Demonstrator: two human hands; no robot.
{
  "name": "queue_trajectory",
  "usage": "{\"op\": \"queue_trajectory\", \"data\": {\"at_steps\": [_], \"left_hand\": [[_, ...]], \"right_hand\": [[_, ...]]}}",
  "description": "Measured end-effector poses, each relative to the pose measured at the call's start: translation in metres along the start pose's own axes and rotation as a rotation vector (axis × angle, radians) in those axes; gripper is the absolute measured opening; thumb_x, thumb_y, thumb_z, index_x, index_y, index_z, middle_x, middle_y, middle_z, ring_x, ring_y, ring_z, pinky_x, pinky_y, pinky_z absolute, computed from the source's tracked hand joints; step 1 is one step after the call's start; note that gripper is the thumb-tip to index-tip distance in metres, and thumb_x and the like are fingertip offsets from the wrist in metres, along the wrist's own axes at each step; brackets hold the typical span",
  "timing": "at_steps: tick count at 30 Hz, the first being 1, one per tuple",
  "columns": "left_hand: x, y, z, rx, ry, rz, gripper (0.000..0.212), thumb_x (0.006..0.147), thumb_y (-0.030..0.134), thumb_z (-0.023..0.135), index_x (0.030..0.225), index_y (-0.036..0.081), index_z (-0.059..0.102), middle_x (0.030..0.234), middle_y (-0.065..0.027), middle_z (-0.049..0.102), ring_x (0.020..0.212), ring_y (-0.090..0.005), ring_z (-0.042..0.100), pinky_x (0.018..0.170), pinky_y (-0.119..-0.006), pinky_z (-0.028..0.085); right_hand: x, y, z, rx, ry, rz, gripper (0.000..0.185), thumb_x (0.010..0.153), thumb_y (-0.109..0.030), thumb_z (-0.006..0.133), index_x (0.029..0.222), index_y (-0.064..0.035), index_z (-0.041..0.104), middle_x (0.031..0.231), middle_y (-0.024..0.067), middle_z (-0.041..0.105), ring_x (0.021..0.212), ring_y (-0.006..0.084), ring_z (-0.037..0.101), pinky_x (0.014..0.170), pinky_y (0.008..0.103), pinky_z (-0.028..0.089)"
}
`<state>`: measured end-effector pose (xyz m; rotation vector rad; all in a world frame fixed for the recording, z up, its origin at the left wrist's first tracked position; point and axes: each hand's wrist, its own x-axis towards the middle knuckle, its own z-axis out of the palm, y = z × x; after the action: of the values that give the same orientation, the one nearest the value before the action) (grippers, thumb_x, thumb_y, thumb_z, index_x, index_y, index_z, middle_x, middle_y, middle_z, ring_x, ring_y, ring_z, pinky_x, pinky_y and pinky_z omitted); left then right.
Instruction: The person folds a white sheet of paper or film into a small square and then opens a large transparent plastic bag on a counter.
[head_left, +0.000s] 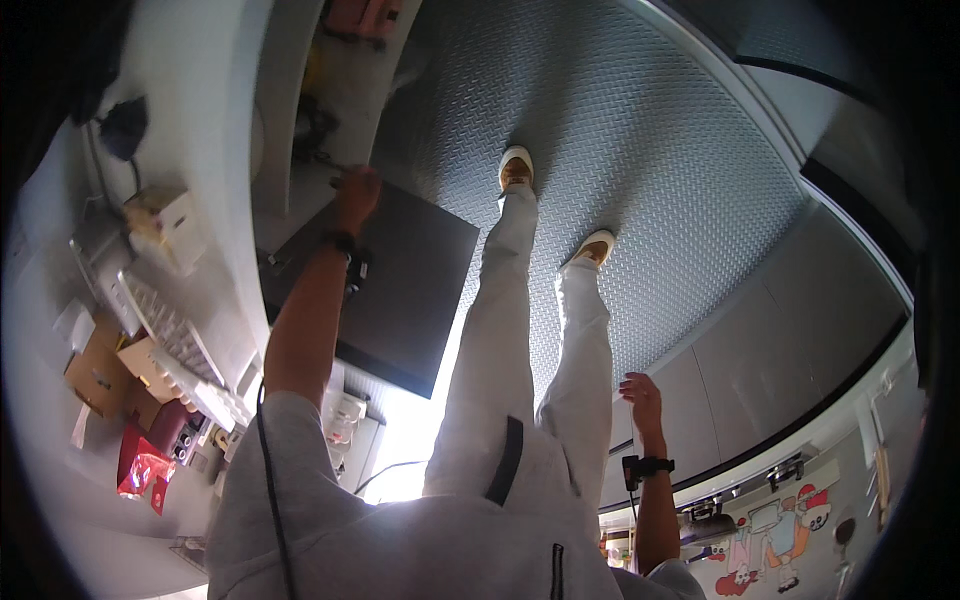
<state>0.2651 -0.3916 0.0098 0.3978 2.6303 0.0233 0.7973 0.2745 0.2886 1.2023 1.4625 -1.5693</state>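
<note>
My left hand (358, 196) is at the upper corner of a dark grey cabinet door (409, 281), which stands swung out from a low cabinet. Its fingers look curled, with a small dark thing beside them; whether they grip the door's edge is unclear. Behind the door, a compartment (324, 154) shows dark, blurred items inside. My right hand (643, 401) hangs free at the other side, fingers loosely apart and nothing in them, near grey cabinet fronts (742, 360). Both wrists wear black straps with small devices.
Under my shoes lies a diamond-plate metal floor (645, 150). Along the left, a white counter (232, 315) carries cardboard boxes (101, 371), a red packet (142, 469) and a rack. A stove (705, 517) and a cartoon-printed panel (780, 532) are at the lower right. A black cable runs along my left sleeve.
</note>
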Motion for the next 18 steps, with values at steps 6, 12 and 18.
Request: {"op": "queue_trajectory", "data": {"at_steps": [6, 12, 18], "left_hand": [[0.134, -0.016, 0.083, -0.612, -0.176, -0.405, 0.039, 0.1, 0.029, 0.073, 0.128, 0.002, 0.079, 0.14, -0.0262, 0.069, 0.13, -0.0462, 0.066, 0.109, -0.051, 0.054], [0.203, -0.08, 0.072, -0.769, -0.044, -0.524, 0.045, 0.096, 0.031, 0.08, 0.128, -0.001, 0.078, 0.138, -0.0234, 0.07, 0.128, -0.0409, 0.067, 0.106, -0.05, 0.054], [0.196, 0.002, 0.07, -0.977, -0.153, -0.569, 0.034, 0.097, 0.029, 0.078, 0.117, 0.003, 0.083, 0.115, -0.0125, 0.081, 0.113, -0.0306, 0.075, 0.1, -0.045, 0.056]], "right_hand": [[0.099, -0.054, 0.074, 0.013, -0.01, 0.21, 0.033, 0.119, -0.029, 0.055, 0.133, -0.0041, 0.072, 0.108, 0.0073, 0.079, 0.099, 0.0169, 0.075, 0.093, 0.0351, 0.06], [0.23, -0.123, 0.13, -0.013, -0.103, 0.134, 0.03, 0.12, -0.026, 0.054, 0.135, -0.0045, 0.07, 0.111, 0.0082, 0.078, 0.1, 0.0171, 0.075, 0.095, 0.0352, 0.061], [0.247, -0.212, 0.189, -0.021, -0.121, 0.077, 0.027, 0.12, -0.018, 0.053, 0.137, -0.005, 0.069, 0.113, 0.0089, 0.08, 0.104, 0.0188, 0.077, 0.098, 0.0369, 0.062]]}}
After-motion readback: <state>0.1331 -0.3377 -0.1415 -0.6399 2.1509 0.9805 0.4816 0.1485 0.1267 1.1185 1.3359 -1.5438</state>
